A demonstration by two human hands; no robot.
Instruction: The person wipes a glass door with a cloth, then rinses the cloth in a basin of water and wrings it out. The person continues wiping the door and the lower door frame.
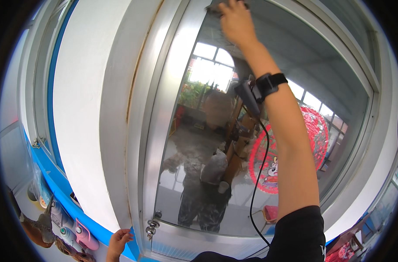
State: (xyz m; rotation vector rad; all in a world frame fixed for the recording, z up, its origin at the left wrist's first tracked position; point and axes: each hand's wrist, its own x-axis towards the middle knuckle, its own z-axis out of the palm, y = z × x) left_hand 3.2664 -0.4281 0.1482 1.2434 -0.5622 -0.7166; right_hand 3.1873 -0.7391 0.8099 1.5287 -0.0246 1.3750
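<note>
My right hand (pixel 235 19) is raised to the top of a glass door pane (pixel 267 52), with its fingers spread over a dark cloth (pixel 214 9) pressed near the pane's upper left corner. A black strap with a device (pixel 267 85) circles that wrist, and a cable hangs from it. Low at the left, my left hand (pixel 119 243) is beside the door frame, its fingers bent together; whether it holds anything is unclear. A metal door knob (pixel 151 227) is just right of it. A round red decoration (pixel 313 137) shows on the glass, partly behind my right forearm.
A brushed metal frame (pixel 166 88) borders the pane, next to a white wall (pixel 84 98) with a blue lower band (pixel 97 233). At lower left stand a pink bottle (pixel 86 235), a green-capped bottle (pixel 66 233) and a brown wooden object (pixel 38 227). The glass reflects a person and windows.
</note>
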